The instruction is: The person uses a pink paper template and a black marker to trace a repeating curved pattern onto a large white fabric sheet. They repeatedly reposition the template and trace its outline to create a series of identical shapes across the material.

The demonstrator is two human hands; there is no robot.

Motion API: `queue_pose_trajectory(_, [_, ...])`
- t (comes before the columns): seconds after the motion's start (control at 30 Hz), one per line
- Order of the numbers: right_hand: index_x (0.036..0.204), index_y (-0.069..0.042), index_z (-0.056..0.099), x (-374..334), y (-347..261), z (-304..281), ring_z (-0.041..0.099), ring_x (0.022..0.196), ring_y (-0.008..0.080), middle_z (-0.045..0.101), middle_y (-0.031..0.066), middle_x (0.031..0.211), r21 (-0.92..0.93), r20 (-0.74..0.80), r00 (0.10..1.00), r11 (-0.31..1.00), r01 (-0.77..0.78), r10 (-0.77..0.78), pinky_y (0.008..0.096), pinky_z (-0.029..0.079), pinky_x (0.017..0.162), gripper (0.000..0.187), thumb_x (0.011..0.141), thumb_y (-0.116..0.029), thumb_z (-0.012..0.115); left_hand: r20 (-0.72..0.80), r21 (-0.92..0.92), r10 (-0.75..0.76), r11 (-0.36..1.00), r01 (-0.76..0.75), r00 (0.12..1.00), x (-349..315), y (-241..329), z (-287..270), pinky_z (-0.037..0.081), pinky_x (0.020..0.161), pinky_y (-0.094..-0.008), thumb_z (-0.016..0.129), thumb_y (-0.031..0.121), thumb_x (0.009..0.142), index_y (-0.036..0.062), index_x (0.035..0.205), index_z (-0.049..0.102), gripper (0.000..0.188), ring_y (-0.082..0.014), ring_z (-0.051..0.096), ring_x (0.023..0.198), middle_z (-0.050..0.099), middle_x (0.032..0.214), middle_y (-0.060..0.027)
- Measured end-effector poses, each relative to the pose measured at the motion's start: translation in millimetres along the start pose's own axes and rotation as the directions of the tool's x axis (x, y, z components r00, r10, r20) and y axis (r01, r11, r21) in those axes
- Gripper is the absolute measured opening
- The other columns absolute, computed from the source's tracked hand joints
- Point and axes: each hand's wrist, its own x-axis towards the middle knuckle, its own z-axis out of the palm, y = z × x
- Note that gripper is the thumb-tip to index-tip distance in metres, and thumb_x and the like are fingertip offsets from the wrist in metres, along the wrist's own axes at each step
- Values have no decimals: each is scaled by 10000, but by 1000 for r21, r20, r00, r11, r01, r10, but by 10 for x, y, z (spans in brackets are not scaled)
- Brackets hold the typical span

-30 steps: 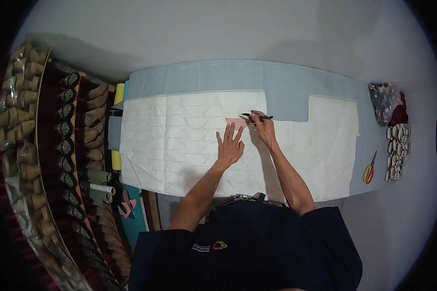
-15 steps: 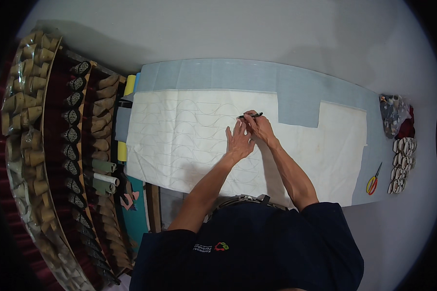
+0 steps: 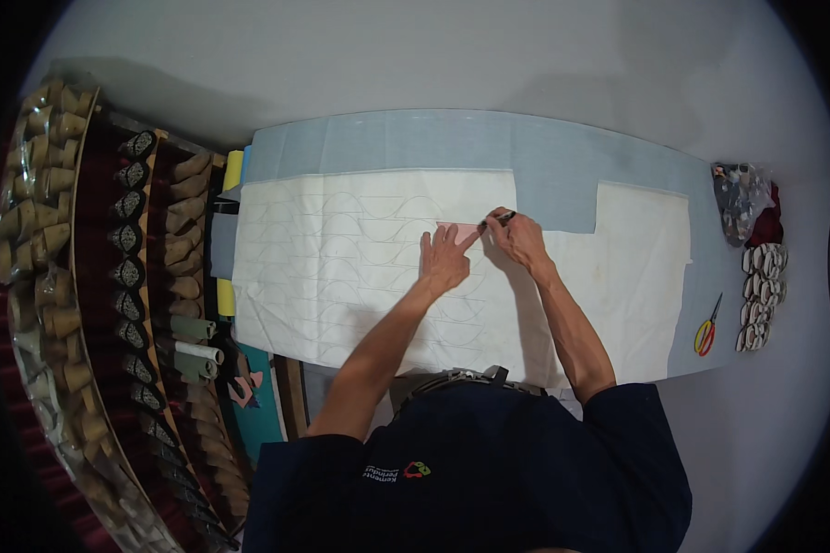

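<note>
A large white sheet of cloth-like material (image 3: 609, 304) lies before me, with rows of thin curved outlines on its left half. My left hand (image 3: 445, 262) presses down on it with the fingers spread, holding a small pink template (image 3: 468, 232) flat. At the template's right end, my right hand (image 3: 524, 242) grips a black pen (image 3: 502, 217). The pen's tip is near the template's edge; whether it touches the sheet is too small to tell.
Blue-grey covering (image 3: 563, 198) shows under the sheet. Yellow-and-red-handled scissors (image 3: 706, 334) lie at the right. Beyond are a plastic bag (image 3: 742, 203) and several pale shoe-like pieces (image 3: 761, 295). Racks of footwear (image 3: 129, 240) and rolled material (image 3: 196, 352) stand left.
My right hand has moved rightward with the pen, away from my left fingers. The pink template now shows between my hands. The whole view has shifted slightly.
</note>
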Motion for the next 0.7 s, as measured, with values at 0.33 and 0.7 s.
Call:
queue_pose_trajectory(0.33, [1177, -38, 768, -458, -94, 802, 737, 872, 211, 788, 149, 976, 643, -107, 970, 759, -101, 220, 349, 563, 787, 294, 1013, -269, 688, 654, -68, 369, 898, -435, 660, 1253, -454, -389, 573, 923, -440, 705, 135, 859, 307, 1410, 709, 578, -312, 720, 1139, 771, 1274, -58])
queue_pose_trajectory(0.7, [1225, -120, 757, -237, -310, 1003, 746, 928, 380, 785, 141, 1070, 285, -117, 991, 958, -27, 63, 437, 590, 805, 297, 1038, -336, 677, 783, -135, 176, 984, -113, 597, 1461, -495, -259, 546, 946, -404, 488, 81, 902, 369, 1412, 705, 624, -264, 694, 1143, 714, 1408, -23])
